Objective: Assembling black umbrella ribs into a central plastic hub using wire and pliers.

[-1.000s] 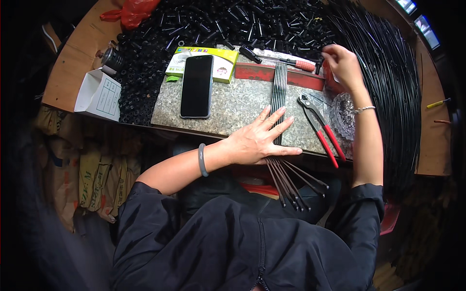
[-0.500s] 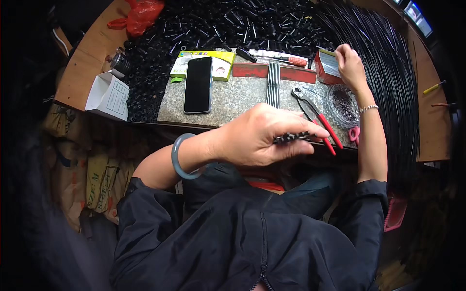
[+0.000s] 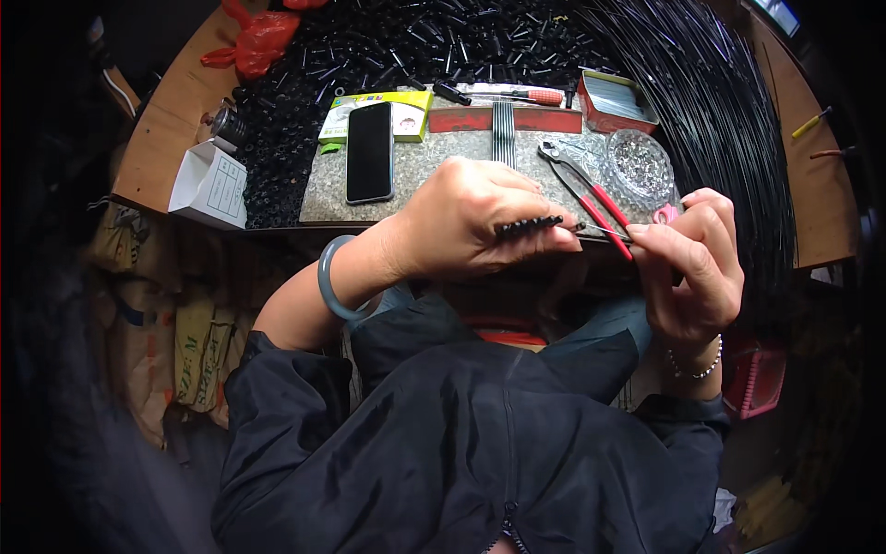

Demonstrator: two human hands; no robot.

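I have my left hand (image 3: 480,222) closed around a small bundle of black rods (image 3: 529,224), their ends sticking out past my thumb just in front of the near edge of the stone slab (image 3: 434,171), while my right hand (image 3: 692,268) pinches something thin and pale at its fingertips, close beside the rod tips; I cannot tell exactly what it is. The rods look light, stiff and smooth, so I judge they could slide lengthwise out of a loose fist; gripping them near the exposed ends should keep them square. On the slab's right end sits a clear glass dish (image 3: 639,166) holding tiny shiny bits, and behind it a red box (image 3: 616,100) with pale contents. Red-handled pliers (image 3: 591,189) lie beside the dish, a black phone (image 3: 370,152) lies on the left part, and loose black tube pieces (image 3: 406,46) are heaped along the far edge
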